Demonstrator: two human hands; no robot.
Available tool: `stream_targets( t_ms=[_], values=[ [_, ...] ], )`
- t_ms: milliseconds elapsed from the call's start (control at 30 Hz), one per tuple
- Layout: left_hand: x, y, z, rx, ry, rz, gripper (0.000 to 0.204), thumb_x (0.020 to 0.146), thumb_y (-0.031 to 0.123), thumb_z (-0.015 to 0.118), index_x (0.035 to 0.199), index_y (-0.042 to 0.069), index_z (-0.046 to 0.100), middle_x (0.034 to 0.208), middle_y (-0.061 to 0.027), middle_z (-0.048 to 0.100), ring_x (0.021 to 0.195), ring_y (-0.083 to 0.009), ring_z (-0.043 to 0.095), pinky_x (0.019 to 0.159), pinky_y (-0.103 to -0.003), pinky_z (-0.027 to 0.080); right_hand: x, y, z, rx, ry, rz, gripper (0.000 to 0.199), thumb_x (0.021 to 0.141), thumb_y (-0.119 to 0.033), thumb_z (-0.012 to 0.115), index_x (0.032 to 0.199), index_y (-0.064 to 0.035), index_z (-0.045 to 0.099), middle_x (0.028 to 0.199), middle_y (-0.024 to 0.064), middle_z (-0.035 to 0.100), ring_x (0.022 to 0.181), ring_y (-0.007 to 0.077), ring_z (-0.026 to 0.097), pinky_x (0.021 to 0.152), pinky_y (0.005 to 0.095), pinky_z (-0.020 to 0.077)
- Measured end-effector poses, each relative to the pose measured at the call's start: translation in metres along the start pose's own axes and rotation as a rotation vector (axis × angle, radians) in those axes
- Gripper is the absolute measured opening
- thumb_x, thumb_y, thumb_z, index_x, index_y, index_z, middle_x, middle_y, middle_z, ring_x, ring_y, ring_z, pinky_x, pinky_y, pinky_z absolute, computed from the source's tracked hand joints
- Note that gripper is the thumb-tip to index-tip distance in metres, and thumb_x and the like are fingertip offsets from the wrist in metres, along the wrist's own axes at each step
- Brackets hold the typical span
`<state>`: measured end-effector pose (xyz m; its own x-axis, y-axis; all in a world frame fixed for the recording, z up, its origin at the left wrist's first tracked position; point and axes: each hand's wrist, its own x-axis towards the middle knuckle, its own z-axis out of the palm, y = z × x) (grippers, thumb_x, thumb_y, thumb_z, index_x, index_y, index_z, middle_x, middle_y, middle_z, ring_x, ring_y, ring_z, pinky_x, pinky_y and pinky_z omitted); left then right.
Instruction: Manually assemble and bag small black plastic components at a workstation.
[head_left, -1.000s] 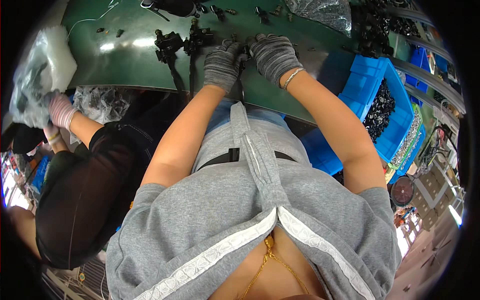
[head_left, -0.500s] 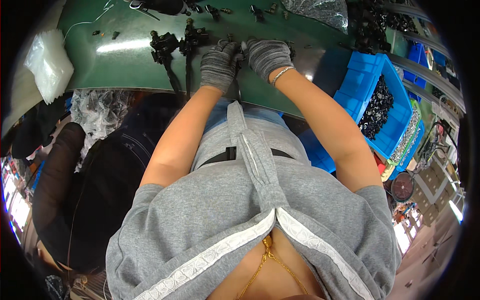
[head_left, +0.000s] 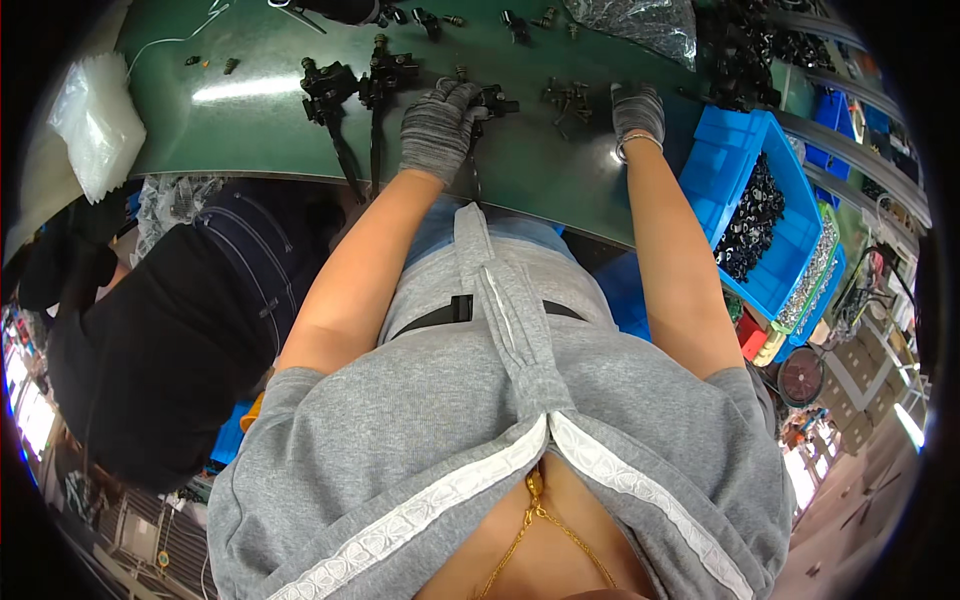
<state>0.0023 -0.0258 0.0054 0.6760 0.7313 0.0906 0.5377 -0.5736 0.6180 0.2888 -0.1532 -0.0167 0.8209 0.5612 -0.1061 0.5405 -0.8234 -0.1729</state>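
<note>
My left hand (head_left: 437,125), in a grey knit glove, is closed over a black metal lever assembly (head_left: 492,100) on the green table (head_left: 260,140); a long black lever hangs from it toward the table's near edge. My gloved right hand (head_left: 637,110) rests further right on the table, apart from the assembly, beside a few small dark fittings (head_left: 565,95). Its fingers point away from me and I cannot see whether anything is under them.
Two more black lever assemblies (head_left: 345,85) lie left of my left hand. A blue bin (head_left: 725,150) of black parts stands at the right. A clear plastic bag (head_left: 95,120) lies far left, another bag (head_left: 640,22) at the back. A person in black (head_left: 150,330) sits on my left.
My right hand has let go of the lever assembly and moved to the right across the table. My left hand stays on the assembly.
</note>
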Motion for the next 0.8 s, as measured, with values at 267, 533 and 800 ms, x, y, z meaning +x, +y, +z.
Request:
stream_targets(
  t_ms=[267, 533, 800],
  values=[
    [0.006, 0.007, 0.003, -0.156, -0.046, -0.044, 0.034, 0.082, 0.025, 0.069, 0.112, 0.010, 0.066, 0.110, -0.0123, 0.062, 0.097, -0.0330, 0.061, 0.086, -0.043, 0.050, 0.024, 0.023, 0.016, -0.052, -0.021, -0.327, 0.032, 0.090, -0.026, 0.058, 0.109, -0.0023, 0.065, 0.105, 0.0161, 0.069, 0.105, 0.0349, 0.062, 0.092, 0.0424, 0.0493],
    [0.000, 0.000, 0.001, -0.240, -0.071, -0.102, 0.030, 0.084, 0.017, 0.067, 0.113, 0.008, 0.066, 0.108, -0.0151, 0.061, 0.098, -0.0337, 0.061, 0.086, -0.041, 0.050, -0.061, -0.150, -0.040, 0.573, -0.273, -0.716, 0.029, 0.089, -0.030, 0.063, 0.106, -0.0078, 0.070, 0.108, 0.0166, 0.066, 0.103, 0.0344, 0.062, 0.086, 0.0433, 0.0514],
    [-0.003, -0.001, -0.002, -0.281, -0.046, -0.093, 0.026, 0.083, 0.006, 0.062, 0.109, 0.001, 0.062, 0.105, -0.0159, 0.060, 0.094, -0.0320, 0.063, 0.082, -0.035, 0.051, -0.070, -0.157, -0.048, -0.162, -0.225, -0.964, 0.031, 0.085, -0.026, 0.067, 0.114, -0.0125, 0.067, 0.116, 0.0120, 0.062, 0.102, 0.0279, 0.064, 0.090, 0.0367, 0.0516]
  ],
)
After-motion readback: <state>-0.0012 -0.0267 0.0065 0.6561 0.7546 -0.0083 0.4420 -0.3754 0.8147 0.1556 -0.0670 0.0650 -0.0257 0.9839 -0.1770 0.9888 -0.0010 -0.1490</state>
